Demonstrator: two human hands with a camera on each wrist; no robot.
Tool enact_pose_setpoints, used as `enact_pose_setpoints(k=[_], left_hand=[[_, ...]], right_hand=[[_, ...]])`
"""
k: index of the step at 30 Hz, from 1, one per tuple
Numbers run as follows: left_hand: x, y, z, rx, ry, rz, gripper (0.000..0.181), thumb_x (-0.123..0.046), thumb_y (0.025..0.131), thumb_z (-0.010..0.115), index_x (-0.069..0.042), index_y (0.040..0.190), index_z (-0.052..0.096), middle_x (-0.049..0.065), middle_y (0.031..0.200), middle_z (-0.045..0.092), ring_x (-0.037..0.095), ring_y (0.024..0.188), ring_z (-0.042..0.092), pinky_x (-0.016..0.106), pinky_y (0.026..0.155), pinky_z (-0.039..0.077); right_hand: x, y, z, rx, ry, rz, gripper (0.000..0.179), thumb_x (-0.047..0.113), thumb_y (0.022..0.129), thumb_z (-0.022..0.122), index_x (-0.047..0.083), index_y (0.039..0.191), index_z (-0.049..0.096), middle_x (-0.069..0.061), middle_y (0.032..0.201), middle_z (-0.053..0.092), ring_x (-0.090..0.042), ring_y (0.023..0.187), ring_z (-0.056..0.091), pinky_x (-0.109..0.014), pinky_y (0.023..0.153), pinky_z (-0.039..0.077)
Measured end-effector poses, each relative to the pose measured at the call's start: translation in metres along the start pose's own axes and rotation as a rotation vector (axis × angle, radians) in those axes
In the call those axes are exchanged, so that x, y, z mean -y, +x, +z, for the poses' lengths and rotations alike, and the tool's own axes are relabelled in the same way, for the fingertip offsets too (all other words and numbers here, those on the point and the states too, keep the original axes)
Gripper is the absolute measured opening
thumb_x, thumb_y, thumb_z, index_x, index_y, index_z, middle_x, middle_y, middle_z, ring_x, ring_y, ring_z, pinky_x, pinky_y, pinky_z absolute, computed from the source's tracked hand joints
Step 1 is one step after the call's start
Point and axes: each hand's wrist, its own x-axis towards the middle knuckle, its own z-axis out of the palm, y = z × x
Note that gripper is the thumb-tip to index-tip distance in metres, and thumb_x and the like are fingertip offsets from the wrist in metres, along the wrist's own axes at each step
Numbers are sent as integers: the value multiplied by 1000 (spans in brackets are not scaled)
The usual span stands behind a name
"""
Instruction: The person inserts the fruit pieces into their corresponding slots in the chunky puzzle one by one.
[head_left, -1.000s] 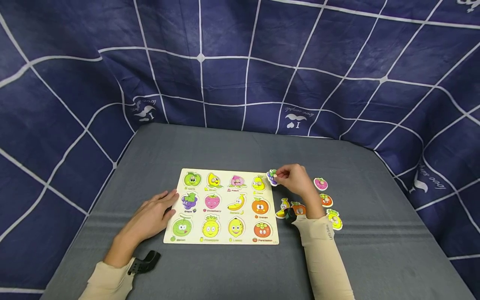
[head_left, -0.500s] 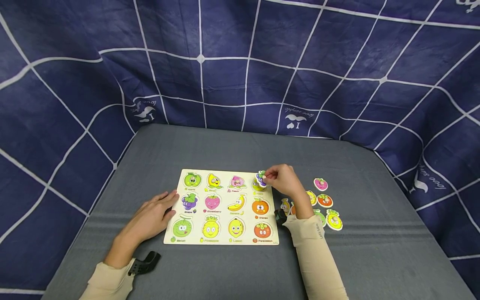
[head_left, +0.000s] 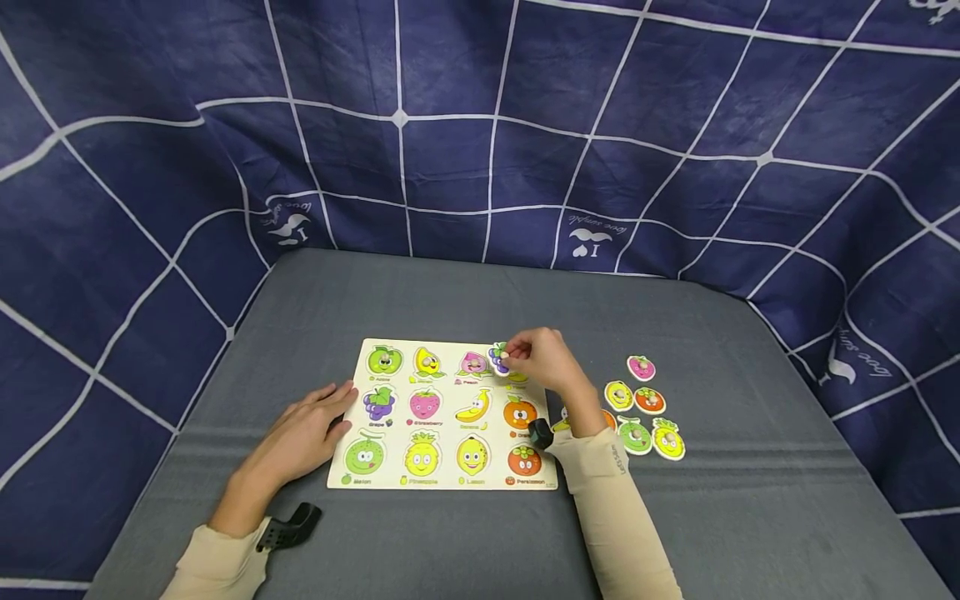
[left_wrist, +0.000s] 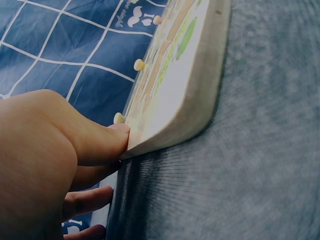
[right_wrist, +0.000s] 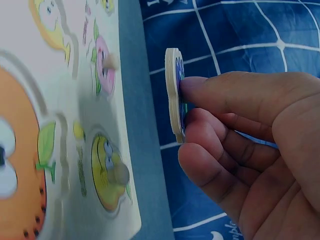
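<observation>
Dark blue cloth [head_left: 450, 167] with white lines is hanging behind the puzzle board [head_left: 448, 454] and to both sides of it. Grey fabric is covering the bench [head_left: 420, 542], and the board is lying flat on it. Apple [head_left: 385, 359], yellow fruit [head_left: 428, 361], peach [head_left: 474, 364] and pear [right_wrist: 102, 170] pieces are filling the board's far row, while printed fruit pictures are showing in its two nearer rows.

Over the far right part of the board, the right hand [head_left: 546, 357] is pinching the grape piece [head_left: 496, 361] between thumb and fingers. It is holding this piece raised and apart from the board; in the right wrist view the piece is showing edge-on.

At the board's left edge, the left hand [head_left: 307, 427] is resting with fingers stretched out, its thumb touching the edge.

To the right of the board, a pink piece [head_left: 641, 368], a round yellow piece [head_left: 618, 396], a red-orange piece [head_left: 650, 401], a melon piece [head_left: 635, 436] and a pineapple piece [head_left: 668, 439] are lying loosely grouped. Beside them, the right forearm is partly hiding others.
</observation>
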Motion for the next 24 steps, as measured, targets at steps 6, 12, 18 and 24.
enact_pose_setpoints(k=[6, 12, 18, 24], left_hand=[[1, 0, 0, 6, -3, -4, 48, -5, 91, 68, 7, 136, 56, 23, 143, 50, 49, 128, 46, 66, 94, 38], [1, 0, 1, 7, -2, -2, 48, -6, 91, 68, 7, 135, 56, 23, 143, 50, 49, 128, 46, 66, 94, 38], [1, 0, 0, 8, -3, -4, 48, -6, 91, 67, 7, 136, 55, 23, 144, 49, 49, 128, 46, 66, 93, 39], [2, 0, 1, 8, -3, -3, 48, -7, 92, 67, 7, 136, 55, 23, 144, 49, 49, 128, 46, 66, 93, 39]], right_hand=[[7, 3, 10, 6, 3, -37, 6, 6, 82, 78, 3, 80, 74, 1, 70, 65, -9, 64, 58, -23, 61, 50], [13, 4, 17, 11, 17, -46, 5, 4, 81, 78, 3, 80, 73, 1, 68, 64, -9, 64, 57, -22, 61, 49], [19, 7, 24, 27, 27, -49, 5, 6, 82, 78, 4, 80, 73, 2, 69, 64, -8, 64, 57, -22, 61, 50], [25, 9, 31, 44, 30, -46, 6, 8, 82, 79, 6, 80, 74, 3, 68, 63, -8, 64, 56, -22, 61, 48]])
